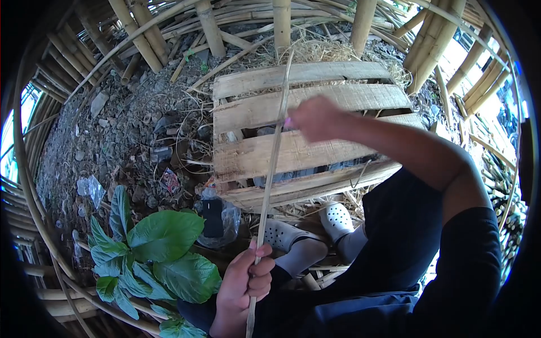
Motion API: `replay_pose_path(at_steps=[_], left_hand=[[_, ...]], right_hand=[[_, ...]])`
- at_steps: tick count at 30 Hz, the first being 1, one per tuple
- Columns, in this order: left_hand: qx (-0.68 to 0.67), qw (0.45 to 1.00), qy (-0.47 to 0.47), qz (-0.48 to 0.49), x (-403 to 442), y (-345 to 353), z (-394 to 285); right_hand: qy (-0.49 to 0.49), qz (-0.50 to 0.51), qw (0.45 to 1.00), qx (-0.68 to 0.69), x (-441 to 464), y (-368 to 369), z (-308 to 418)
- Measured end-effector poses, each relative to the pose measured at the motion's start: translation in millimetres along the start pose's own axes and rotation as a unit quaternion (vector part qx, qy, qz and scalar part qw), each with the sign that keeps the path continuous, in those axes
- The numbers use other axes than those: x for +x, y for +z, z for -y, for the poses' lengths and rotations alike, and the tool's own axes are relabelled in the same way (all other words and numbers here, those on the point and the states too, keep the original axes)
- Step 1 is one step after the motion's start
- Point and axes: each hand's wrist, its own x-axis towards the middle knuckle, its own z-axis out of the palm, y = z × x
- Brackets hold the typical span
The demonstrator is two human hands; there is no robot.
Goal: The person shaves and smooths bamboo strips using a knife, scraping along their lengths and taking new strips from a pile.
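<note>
My left grip point(243, 281) is wrapped around the pale strip point(272, 168), which slants up past the wooden slats point(242, 155); I'd hold it steady and move my right grip point(316, 119) smoothly alongside (too blurred for me to tell whether it's clasping).

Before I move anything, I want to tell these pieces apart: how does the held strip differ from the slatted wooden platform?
The strip is one narrow length, while the wooden platform is several broad boards with gaps. The left hand grips the strip, while the wooden platform sits ungripped. In this view, the strip runs roughly up and down, the wooden platform's boards mostly across. Both look pale tan.
</note>
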Motion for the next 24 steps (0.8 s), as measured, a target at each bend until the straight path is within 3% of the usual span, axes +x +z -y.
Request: replay_pose_path(at_steps=[2,4,6,8,9,10,12,13,14,16,17,19,20,22,24], left_hand=[[0.001,1.0,0.001,0.004,-1,-1,2],[-0.029,0.999,-0.01,0.018,-1,0,2],[-0.032,0.999,-0.01,0.015,0,0,1],[-0.036,0.999,-0.014,0.007,-2,0,2],[-0.019,1.0,-0.009,-0.002,-1,3,2],[0.0,1.0,-0.003,-0.008,1,5,2],[-0.014,1.0,-0.006,0.006,0,2,1],[-0.03,0.999,-0.014,0.012,-2,0,2],[-0.03,0.999,-0.016,0.007,-2,1,3],[0.005,1.0,-0.001,-0.008,0,6,3],[0.007,1.0,0.0,-0.006,0,5,2],[-0.045,0.998,-0.021,0.024,-1,1,2],[-0.045,0.999,-0.021,0.022,-1,2,2],[0.006,1.0,-0.007,-0.005,-1,5,2],[-0.016,1.0,-0.017,0.012,-2,0,2]], right_hand=[[-0.011,0.021,1.0,-0.009,-3,-13,5],[-0.124,-0.004,0.991,0.045,-15,-19,24],[-0.161,-0.059,0.982,0.082,-13,-12,14],[0.025,0.007,1.0,0.017,-1,-22,-2],[0.05,0.085,0.995,-0.004,1,-20,5],[0.049,0.083,0.995,-0.008,-5,-27,14],[-0.091,0.071,0.993,0.03,-14,-35,26],[-0.115,-0.036,0.992,0.027,-4,0,1],[-0.02,-0.043,0.999,-0.017,4,8,-17],[0.041,0.012,0.999,-0.029,4,-6,-23],[0.042,0.01,0.999,-0.031,0,-12,-19],[-0.11,-0.027,0.993,0.021,-8,-17,-7],[-0.111,-0.027,0.993,0.023,-2,-11,-19],[0.058,-0.029,0.998,-0.022,6,0,-47],[0.019,-0.062,0.998,-0.024,-1,3,-49]])
